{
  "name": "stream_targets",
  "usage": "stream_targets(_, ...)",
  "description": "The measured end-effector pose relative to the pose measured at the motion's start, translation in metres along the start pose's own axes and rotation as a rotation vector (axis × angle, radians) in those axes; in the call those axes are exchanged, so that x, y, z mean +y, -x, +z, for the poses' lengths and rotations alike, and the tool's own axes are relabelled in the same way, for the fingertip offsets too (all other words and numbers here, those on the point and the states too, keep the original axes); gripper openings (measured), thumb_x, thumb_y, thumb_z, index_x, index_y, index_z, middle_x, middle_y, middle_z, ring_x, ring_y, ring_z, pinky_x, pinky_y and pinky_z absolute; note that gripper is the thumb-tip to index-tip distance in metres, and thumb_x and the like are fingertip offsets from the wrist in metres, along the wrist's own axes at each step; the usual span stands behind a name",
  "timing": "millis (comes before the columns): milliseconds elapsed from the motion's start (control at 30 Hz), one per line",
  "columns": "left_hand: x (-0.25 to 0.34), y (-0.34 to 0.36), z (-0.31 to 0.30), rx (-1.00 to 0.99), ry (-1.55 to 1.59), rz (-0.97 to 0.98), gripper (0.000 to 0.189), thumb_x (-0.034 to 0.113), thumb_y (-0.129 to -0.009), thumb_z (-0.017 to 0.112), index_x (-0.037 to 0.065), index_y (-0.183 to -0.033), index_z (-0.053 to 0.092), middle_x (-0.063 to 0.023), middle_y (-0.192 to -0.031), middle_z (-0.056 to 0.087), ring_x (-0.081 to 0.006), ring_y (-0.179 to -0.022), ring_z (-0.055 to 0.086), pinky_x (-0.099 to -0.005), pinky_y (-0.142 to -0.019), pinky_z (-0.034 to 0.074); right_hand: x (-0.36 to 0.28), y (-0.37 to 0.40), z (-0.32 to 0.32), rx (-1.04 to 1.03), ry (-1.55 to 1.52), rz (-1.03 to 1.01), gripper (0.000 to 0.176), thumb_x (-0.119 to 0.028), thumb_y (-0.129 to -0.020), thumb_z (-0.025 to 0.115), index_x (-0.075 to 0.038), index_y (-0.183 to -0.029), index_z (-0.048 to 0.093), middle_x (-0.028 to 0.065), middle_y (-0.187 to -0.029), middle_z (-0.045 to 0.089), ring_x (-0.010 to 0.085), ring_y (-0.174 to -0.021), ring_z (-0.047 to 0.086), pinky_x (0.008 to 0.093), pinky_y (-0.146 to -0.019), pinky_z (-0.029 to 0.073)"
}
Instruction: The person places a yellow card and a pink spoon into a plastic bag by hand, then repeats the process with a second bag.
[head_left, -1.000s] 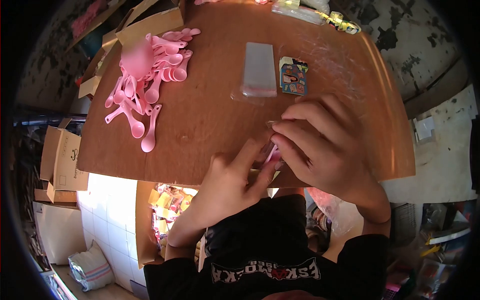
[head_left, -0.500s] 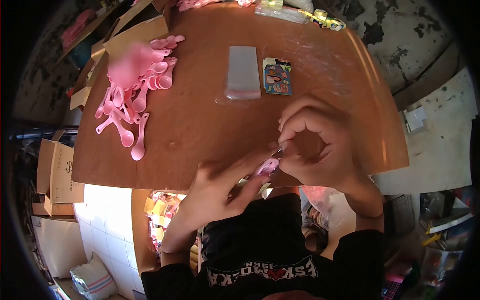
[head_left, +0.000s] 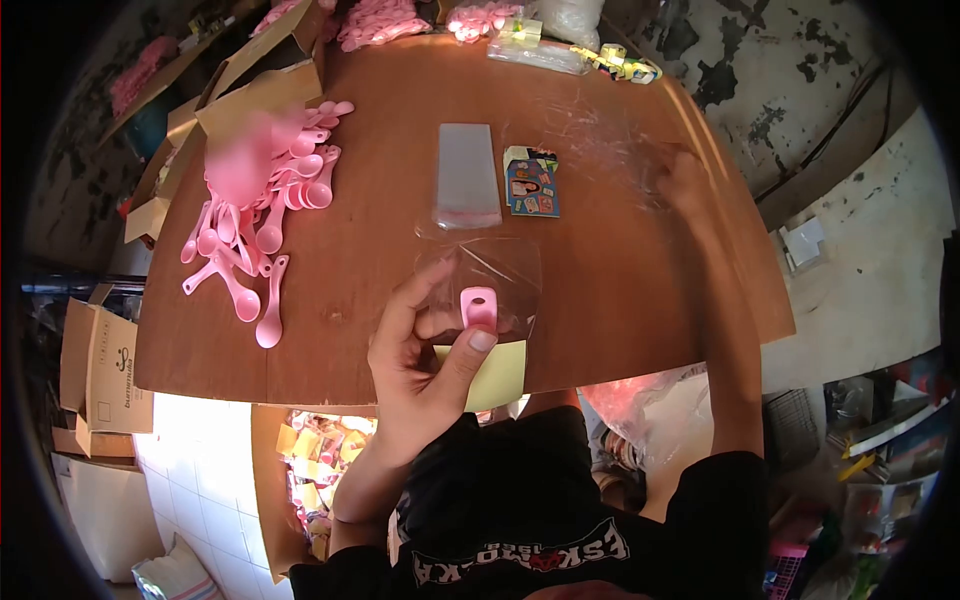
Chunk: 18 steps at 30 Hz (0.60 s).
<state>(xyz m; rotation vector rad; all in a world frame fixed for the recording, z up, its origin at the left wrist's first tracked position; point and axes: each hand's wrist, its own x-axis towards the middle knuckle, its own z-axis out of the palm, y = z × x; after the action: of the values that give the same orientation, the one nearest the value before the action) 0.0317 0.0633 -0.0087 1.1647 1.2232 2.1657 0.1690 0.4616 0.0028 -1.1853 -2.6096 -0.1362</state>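
My left hand point(head_left: 420, 350) is closed on a clear plastic bag point(head_left: 510, 265). Inside the bag shows the holed handle end of a pink spoon point(head_left: 479, 306), beside a pale yellow card point(head_left: 500, 372). My thumb presses on the spoon's handle and hides its lower part. Out at the table's right side, my right hand point(head_left: 685, 178) is by scraps of clear plastic film point(head_left: 600, 140); blur hides its fingers. Ahead of my left hand lie a stack of clear bags point(head_left: 467, 175) and a small pile of printed cards point(head_left: 532, 185).
Pink measuring spoons point(head_left: 270, 215) are heaped at the left of the brown table point(head_left: 350, 300), by an open cardboard box point(head_left: 262, 95). Pink bundles point(head_left: 385, 22) and a clear packet point(head_left: 538, 57) lie at the far edge. A box of packaged goods point(head_left: 318, 460) stands below the table.
My right hand has left the bag opening and moved far to the upper right, by the film scraps. My left hand has turned upright, so the bag, spoon handle and yellow card face me.
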Motion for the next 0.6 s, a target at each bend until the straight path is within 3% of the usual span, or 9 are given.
stream_targets(67,-0.003,-0.004,0.001,0.041,-0.022,0.040,0.053,-0.003,-0.087,0.064,-0.003,-0.135,0.040,-0.0132,-0.091,0.071,-0.0159,-0.089,0.068,-0.0278,-0.077,0.054,-0.008,0.012,-0.003,0.335,-0.482,0.132,0.040,0.000,-0.076,0.056,-0.001,-0.115,0.064,0.0197,-0.118,0.063,0.0266,-0.107,0.064,0.0382,-0.091,0.048)
stream_targets(133,-0.012,-0.006,0.000,0.002,-0.105,0.030,0.053,-0.002,-0.086,0.065,-0.002,-0.134,0.042,-0.0121,-0.090,0.071,-0.0108,-0.087,0.066,-0.0238,-0.074,0.052,-0.034,0.032,-0.024,0.357,-0.482,0.051,0.034,0.003,-0.078,0.055,-0.001,-0.110,0.067,0.0167,-0.116,0.065,0.0254,-0.111,0.062,0.0344,-0.090,0.048)
stream_targets(200,-0.009,-0.012,0.012,0.033,-0.031,-0.047,0.053,-0.001,-0.086,0.067,-0.002,-0.133,0.043,-0.0110,-0.090,0.072,-0.0070,-0.084,0.064,-0.0192,-0.071,0.049,-0.084,0.059,-0.060,0.203,-1.001,-0.019,0.029,0.001,-0.083,0.058,0.000,-0.110,0.066,0.0135,-0.112,0.066,0.0231,-0.111,0.061,0.0334,-0.090,0.047)
stream_targets(300,-0.015,-0.017,0.018,-0.019,-0.116,-0.062,0.054,0.000,-0.086,0.068,-0.002,-0.134,0.044,-0.0098,-0.089,0.072,-0.0059,-0.082,0.064,-0.0176,-0.068,0.047,-0.127,0.090,-0.112,0.084,-0.911,-0.154,0.024,-0.004,-0.086,0.064,0.002,-0.110,0.065,0.0126,-0.112,0.066,0.0221,-0.112,0.060,0.0322,-0.095,0.044)
stream_targets(367,-0.021,-0.017,0.020,-0.015,-0.113,-0.050,0.053,0.000,-0.086,0.068,-0.002,-0.134,0.044,-0.0097,-0.089,0.072,-0.0062,-0.083,0.064,-0.0183,-0.068,0.048,-0.130,0.094,-0.124,-0.041,-0.916,-0.516,0.031,-0.016,-0.089,0.065,0.004,-0.113,0.063,0.0143,-0.114,0.065,0.0232,-0.113,0.059,0.0325,-0.100,0.041)
stream_targets(400,-0.023,-0.016,0.021,-0.005,-0.111,-0.036,0.053,0.001,-0.086,0.068,-0.002,-0.134,0.044,-0.0097,-0.089,0.072,-0.0065,-0.083,0.064,-0.0189,-0.069,0.048,-0.122,0.091,-0.123,-0.041,-0.917,-0.506,0.031,-0.016,-0.089,0.065,0.004,-0.113,0.063,0.0143,-0.114,0.065,0.0232,-0.113,0.059,0.0325,-0.100,0.041)
stream_targets(500,-0.022,-0.015,0.015,-0.024,-0.168,-0.010,0.052,0.001,-0.086,0.068,-0.002,-0.132,0.045,-0.0112,-0.089,0.072,-0.0082,-0.084,0.065,-0.0211,-0.072,0.050,-0.073,0.050,-0.096,-0.389,-1.514,-0.768,0.051,-0.037,-0.092,0.060,0.007,-0.118,0.058,0.0187,-0.118,0.062,0.0269,-0.110,0.061,0.0388,-0.098,0.045)
stream_targets(567,-0.018,-0.012,0.016,-0.006,-0.126,-0.055,0.052,0.002,-0.086,0.068,-0.003,-0.132,0.045,-0.0117,-0.088,0.072,-0.0085,-0.085,0.065,-0.0217,-0.073,0.050,-0.037,0.013,-0.067,-0.677,-1.713,-0.329,0.044,-0.031,-0.089,0.064,0.004,-0.115,0.060,0.0163,-0.110,0.066,0.0277,-0.103,0.064,0.0395,-0.092,0.048)
stream_targets(600,-0.014,-0.011,0.017,0.014,-0.087,-0.100,0.052,0.002,-0.086,0.069,-0.003,-0.132,0.045,-0.0121,-0.088,0.072,-0.0089,-0.085,0.065,-0.0222,-0.073,0.050,-0.036,0.014,-0.044,-0.316,-1.037,-0.056,0.038,-0.026,-0.089,0.064,0.003,-0.113,0.062,0.0135,-0.104,0.067,0.0244,-0.097,0.065,0.0362,-0.088,0.049)
